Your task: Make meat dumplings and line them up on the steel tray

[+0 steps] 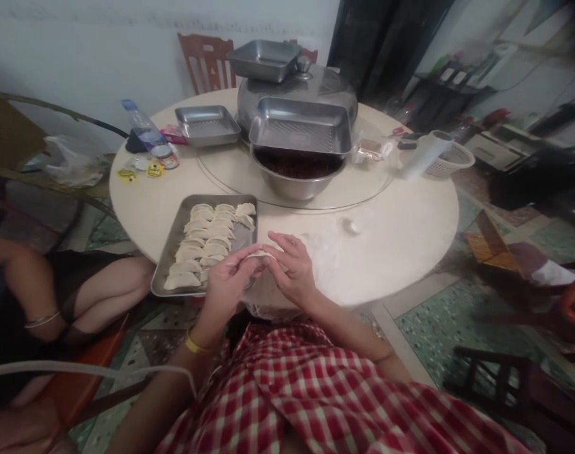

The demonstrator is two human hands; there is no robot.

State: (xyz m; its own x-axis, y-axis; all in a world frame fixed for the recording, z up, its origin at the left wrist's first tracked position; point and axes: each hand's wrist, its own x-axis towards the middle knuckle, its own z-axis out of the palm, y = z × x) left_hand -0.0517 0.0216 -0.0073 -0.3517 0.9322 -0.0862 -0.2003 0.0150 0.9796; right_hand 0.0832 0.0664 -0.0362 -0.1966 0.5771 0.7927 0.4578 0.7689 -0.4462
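Note:
Both my hands meet at the near edge of the round table, pinching one pale dumpling between them. My left hand grips it from the left, with a yellow band at the wrist. My right hand closes on it from the right, fingers curled over the top. Just left of my hands lies a metal tray filled with several folded dumplings in rows.
A steel bowl of dark filling stands behind, with an empty metal tray resting on it. More trays, a lidded pot, a plastic bottle and a white basket sit further back. Another person's legs are at the left.

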